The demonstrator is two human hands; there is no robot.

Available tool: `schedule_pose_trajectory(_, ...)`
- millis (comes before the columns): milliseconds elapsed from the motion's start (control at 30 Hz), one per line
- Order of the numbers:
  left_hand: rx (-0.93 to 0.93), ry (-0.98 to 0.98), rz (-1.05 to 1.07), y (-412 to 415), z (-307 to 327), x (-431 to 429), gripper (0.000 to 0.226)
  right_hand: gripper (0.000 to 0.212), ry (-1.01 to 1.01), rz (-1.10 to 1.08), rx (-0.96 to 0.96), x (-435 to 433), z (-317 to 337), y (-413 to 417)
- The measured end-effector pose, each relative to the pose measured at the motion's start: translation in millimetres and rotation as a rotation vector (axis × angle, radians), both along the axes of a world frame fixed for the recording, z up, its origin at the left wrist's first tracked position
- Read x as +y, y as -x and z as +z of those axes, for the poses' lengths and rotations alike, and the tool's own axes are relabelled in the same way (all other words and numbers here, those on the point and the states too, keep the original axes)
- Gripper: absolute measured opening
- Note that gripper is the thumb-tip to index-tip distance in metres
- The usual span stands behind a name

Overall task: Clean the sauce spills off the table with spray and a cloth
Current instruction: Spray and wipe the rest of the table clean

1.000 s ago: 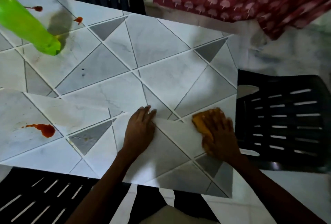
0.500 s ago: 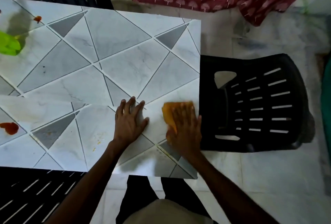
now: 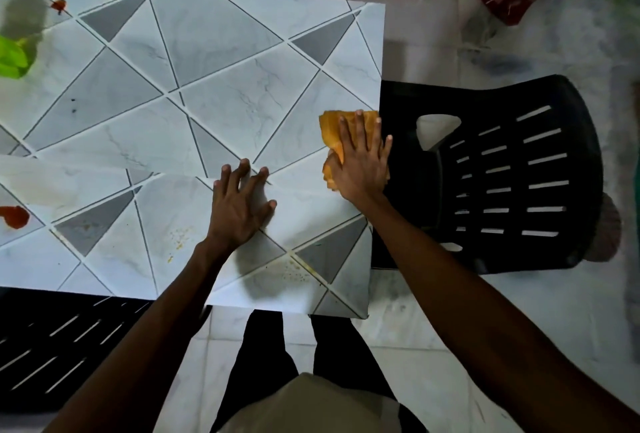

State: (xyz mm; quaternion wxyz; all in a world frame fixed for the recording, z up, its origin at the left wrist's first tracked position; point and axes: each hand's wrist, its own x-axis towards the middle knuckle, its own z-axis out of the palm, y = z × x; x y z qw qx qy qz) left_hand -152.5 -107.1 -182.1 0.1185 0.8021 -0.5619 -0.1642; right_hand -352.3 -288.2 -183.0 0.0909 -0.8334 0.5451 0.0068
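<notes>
We see a smooth, slightly shiny table cover [image 3: 221, 62] that looks like marble, a soft orange cloth [image 3: 330, 131], a hard black plastic chair [image 3: 502, 173], and bright green plastic [image 3: 12, 57].

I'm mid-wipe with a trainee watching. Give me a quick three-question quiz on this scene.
1. Multiple choice: what does the right hand press on the table? A) cloth B) sponge C) plate
2. True or false: the left hand is curled into a fist.
3. Fill in: the big red spill lies to the person's ___ of both hands.
Key: 1 A; 2 false, it lies flat with fingers spread; 3 left.
</notes>
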Motion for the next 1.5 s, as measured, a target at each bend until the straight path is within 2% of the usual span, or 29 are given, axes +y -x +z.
schedule_pose_trajectory(100, -0.033, 0.006, -0.017, -1.3, -1.5, 1.1, 0.07, 0.073, 0.026, 0.07, -0.043, 56.1, 2.8, 24.2)
schedule_pose_trajectory(200, -0.055, 0.001, -0.028, -0.3, -1.1, 3.9, 0.069, 0.072, 0.019, 0.116, -0.08, 150.1, 7.5, 66.5)
schedule_pose_trajectory(333, -0.046, 0.0, -0.042, 0.2, 2.9, 12.8, 0.068, 0.071, -0.045, 0.128, -0.037, 234.4, 7.8, 107.4)
schedule_pose_trajectory(433, -0.03, 0.054, -0.075, 0.3, 7.0, 33.9, 0.063, 0.07, -0.052, 0.135, 0.021, 225.1, 7.7, 106.2)
schedule_pose_trajectory(600, -0.06, 0.061, -0.105, -16.4, -0.1, 100.0, 0.051, 0.074, -0.043, -0.08, 0.03, 137.8, 6.9, 24.5)
schedule_pose_trajectory(667, -0.083, 0.058, -0.098, -29.4, 1.7, 126.4, 0.049, 0.073, -0.034, -0.025, 0.012, 139.2, 7.7, -19.5)
schedule_pose_trajectory(767, -0.117, 0.069, -0.1, -51.0, 10.6, 153.8, 0.051, 0.075, -0.033, 0.192, -0.047, 195.9, 9.9, -59.2)
schedule_pose_trajectory(900, -0.116, -0.028, -0.191, -79.4, 8.7, 168.7, 0.057, 0.072, -0.007, 0.349, -0.061, 270.5, 10.0, -21.4)
schedule_pose_trajectory(967, -0.081, -0.055, -0.215, -81.1, 5.6, 169.5, 0.06, 0.072, -0.038, 0.244, -0.03, 278.0, 6.2, 23.0)
schedule_pose_trajectory(1067, -0.057, -0.053, -0.195, -77.4, 7.8, 170.1, 0.062, 0.068, -0.06, -0.045, 0.041, 252.8, 1.7, 77.6)
schedule_pose_trajectory(1133, -0.041, -0.053, -0.189, -76.7, 11.6, 169.1, 0.063, 0.071, -0.105, -0.245, 0.048, 230.6, 3.6, 72.7)
schedule_pose_trajectory(1200, -0.024, -0.06, -0.195, -77.4, 12.4, 167.5, 0.063, 0.073, -0.102, -0.337, 0.03, 227.3, 4.8, 33.0)
schedule_pose_trajectory(1267, -0.02, -0.073, -0.197, -79.1, 12.3, 167.4, 0.062, 0.075, -0.091, -0.265, -0.028, 244.6, 7.5, -19.6)
schedule_pose_trajectory(1367, -0.016, -0.077, -0.218, -84.4, 13.4, 166.9, 0.06, 0.071, -0.067, 0.045, -0.076, 293.1, 11.8, -76.2)
schedule_pose_trajectory(1433, -0.006, -0.075, -0.218, -87.8, 15.7, 164.8, 0.057, 0.068, -0.062, 0.154, -0.061, 314.5, 13.1, -77.9)
schedule_pose_trajectory(1500, -0.012, -0.071, -0.217, -88.6, 17.4, 162.0, 0.055, 0.069, -0.075, 0.12, -0.041, 322.6, 8.3, -50.9)
